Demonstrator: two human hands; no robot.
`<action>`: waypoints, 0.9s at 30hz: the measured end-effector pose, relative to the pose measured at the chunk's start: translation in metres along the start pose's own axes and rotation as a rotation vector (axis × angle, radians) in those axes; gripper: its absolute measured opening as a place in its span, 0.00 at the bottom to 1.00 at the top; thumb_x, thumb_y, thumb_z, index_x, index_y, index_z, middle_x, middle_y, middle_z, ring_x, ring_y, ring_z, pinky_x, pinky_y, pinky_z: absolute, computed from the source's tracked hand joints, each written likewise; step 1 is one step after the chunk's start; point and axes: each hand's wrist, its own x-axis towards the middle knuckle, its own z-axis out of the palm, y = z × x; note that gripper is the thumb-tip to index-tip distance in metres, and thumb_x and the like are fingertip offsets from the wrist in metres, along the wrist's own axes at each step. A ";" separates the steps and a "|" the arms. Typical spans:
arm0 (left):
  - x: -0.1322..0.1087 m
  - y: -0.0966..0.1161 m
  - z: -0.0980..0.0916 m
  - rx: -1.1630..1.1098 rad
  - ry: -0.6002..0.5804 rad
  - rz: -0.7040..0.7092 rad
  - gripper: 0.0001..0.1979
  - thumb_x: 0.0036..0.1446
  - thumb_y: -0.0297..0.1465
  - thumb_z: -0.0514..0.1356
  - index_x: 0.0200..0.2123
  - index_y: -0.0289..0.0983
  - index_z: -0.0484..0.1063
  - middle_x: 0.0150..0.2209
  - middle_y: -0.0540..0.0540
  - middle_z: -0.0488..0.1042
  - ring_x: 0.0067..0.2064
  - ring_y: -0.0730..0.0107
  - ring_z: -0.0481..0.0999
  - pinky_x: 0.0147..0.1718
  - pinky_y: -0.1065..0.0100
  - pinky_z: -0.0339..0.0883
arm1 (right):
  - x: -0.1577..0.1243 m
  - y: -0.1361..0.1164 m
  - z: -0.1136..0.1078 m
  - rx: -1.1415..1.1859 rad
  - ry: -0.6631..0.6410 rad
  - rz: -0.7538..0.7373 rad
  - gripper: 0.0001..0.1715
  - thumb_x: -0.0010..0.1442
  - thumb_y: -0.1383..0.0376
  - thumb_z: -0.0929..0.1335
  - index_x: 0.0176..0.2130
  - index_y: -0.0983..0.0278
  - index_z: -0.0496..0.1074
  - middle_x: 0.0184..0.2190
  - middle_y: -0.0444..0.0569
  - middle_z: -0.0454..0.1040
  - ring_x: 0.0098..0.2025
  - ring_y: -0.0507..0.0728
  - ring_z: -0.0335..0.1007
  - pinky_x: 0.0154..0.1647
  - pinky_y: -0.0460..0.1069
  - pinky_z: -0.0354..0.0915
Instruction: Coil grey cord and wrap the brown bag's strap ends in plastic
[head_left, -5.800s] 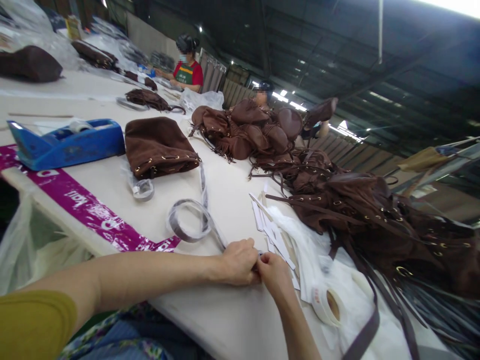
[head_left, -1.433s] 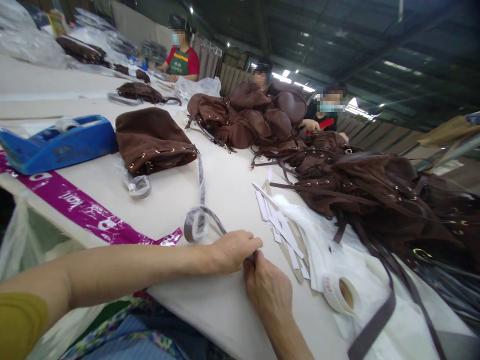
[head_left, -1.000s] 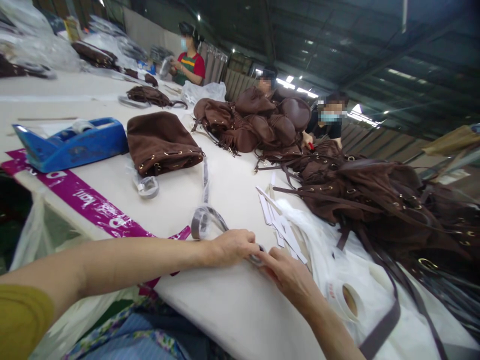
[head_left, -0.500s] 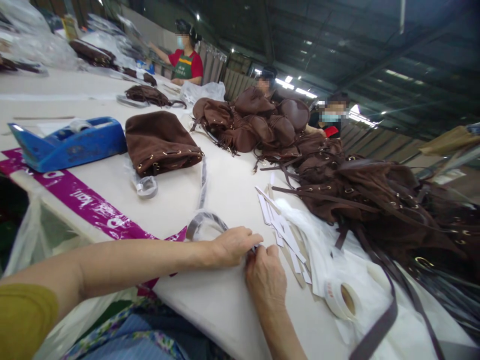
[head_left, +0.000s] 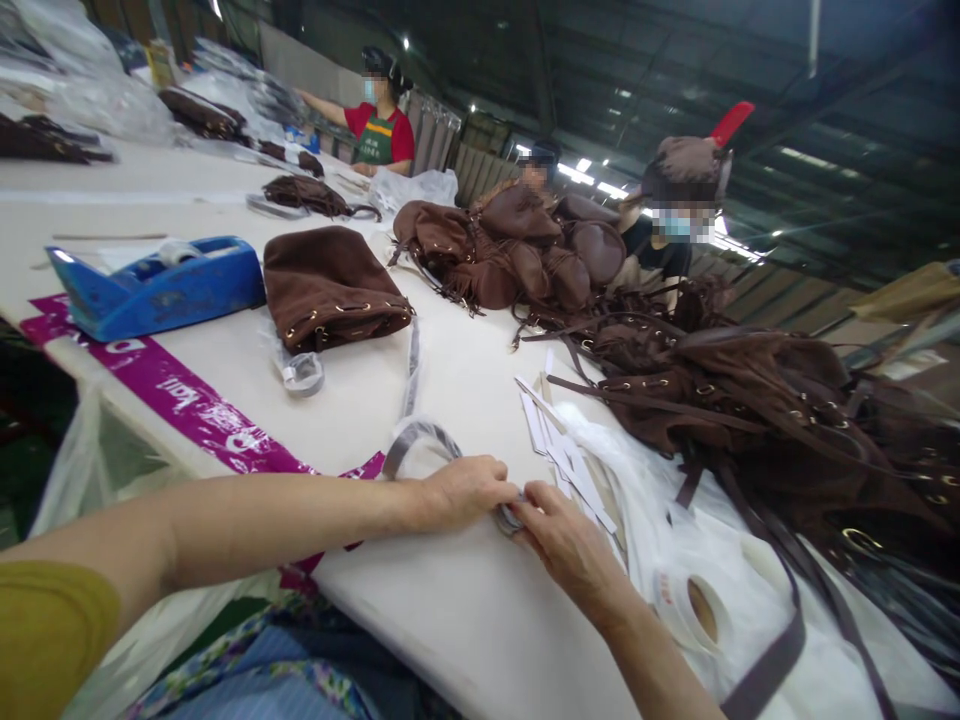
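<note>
A long dark strap (head_left: 424,432), covered in pale see-through plastic, runs from a brown drawstring bag (head_left: 334,285) across the table and curves toward my hands. My left hand (head_left: 469,490) is closed on the strap near the table's front edge. From the right, my right hand (head_left: 559,530) pinches a rolled part of that strap, its fingertips almost meeting the left ones. The exact fingertip hold is partly hidden. Beside the bag's lower left corner lies a small plastic-covered coil (head_left: 304,374).
A blue tape dispenser (head_left: 161,290) stands at left near a purple printed strip (head_left: 187,400). White paper strips (head_left: 574,460), a tape roll (head_left: 694,608) and piled brown bags (head_left: 735,380) lie to the right. Co-workers stand across the table (head_left: 352,400).
My right hand has turned and shifted right, exposing a small roll of strap between the hands. My left hand stays nearly in place. A co-worker at right now holds a brown item up.
</note>
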 end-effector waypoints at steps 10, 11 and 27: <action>0.004 0.011 -0.011 0.049 -0.110 -0.261 0.05 0.55 0.21 0.55 0.33 0.34 0.69 0.37 0.42 0.73 0.39 0.60 0.71 0.38 0.62 0.66 | 0.021 -0.049 0.026 -0.020 0.179 0.567 0.09 0.61 0.63 0.66 0.28 0.61 0.63 0.29 0.48 0.67 0.28 0.56 0.64 0.26 0.48 0.54; 0.002 0.010 -0.009 0.022 -0.086 -0.274 0.06 0.54 0.21 0.55 0.34 0.35 0.68 0.37 0.43 0.72 0.40 0.61 0.70 0.39 0.64 0.66 | 0.025 -0.050 0.025 -0.002 0.185 0.608 0.10 0.60 0.63 0.66 0.28 0.61 0.63 0.28 0.48 0.68 0.27 0.56 0.65 0.25 0.48 0.53; -0.009 0.008 0.003 0.179 0.016 -0.012 0.06 0.62 0.26 0.53 0.39 0.38 0.69 0.35 0.46 0.70 0.37 0.64 0.67 0.37 0.67 0.61 | -0.003 -0.003 0.011 0.114 0.150 0.150 0.07 0.60 0.67 0.65 0.40 0.60 0.70 0.37 0.51 0.68 0.35 0.57 0.66 0.35 0.51 0.64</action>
